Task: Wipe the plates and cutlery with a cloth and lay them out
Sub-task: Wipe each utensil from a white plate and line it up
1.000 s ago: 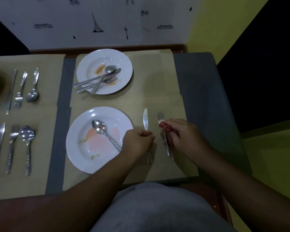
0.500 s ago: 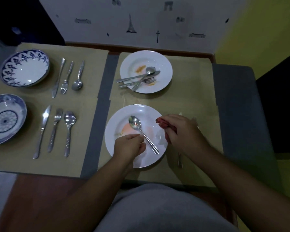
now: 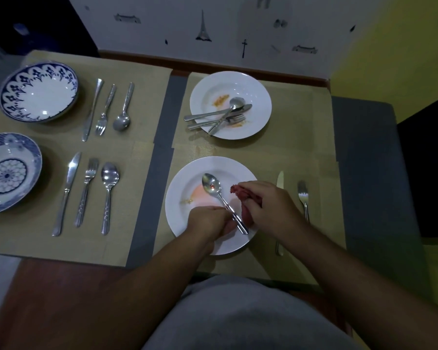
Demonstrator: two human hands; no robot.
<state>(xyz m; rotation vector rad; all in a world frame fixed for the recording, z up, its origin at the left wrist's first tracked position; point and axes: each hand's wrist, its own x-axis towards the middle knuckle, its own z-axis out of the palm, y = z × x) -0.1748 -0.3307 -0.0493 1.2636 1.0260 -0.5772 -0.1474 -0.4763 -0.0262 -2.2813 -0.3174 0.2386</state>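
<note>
A stained white plate (image 3: 185, 218) lies on the near right placemat. A dirty spoon (image 3: 214, 189) rests in it, and my left hand (image 3: 209, 222) pinches the spoon's handle over the plate's near side. My right hand (image 3: 268, 205) grips a bunched red cloth (image 3: 239, 192) just right of the spoon, above the plate's right rim. A knife (image 3: 280, 179) and a fork (image 3: 302, 195) lie on the mat to the right of the plate, partly hidden by my right forearm.
A second dirty white plate (image 3: 257, 97) at the back holds a pile of cutlery (image 3: 223, 117). On the left mats sit two blue-patterned plates (image 3: 38, 93) (image 3: 8, 173), each with a laid-out knife, fork and spoon (image 3: 106, 109) (image 3: 86, 190). A wall runs along the back.
My left hand left the knife on the mat, moved left and took the spoon's handle in the plate. My right hand left the fork and carried the cloth over the plate. The view swung left.
</note>
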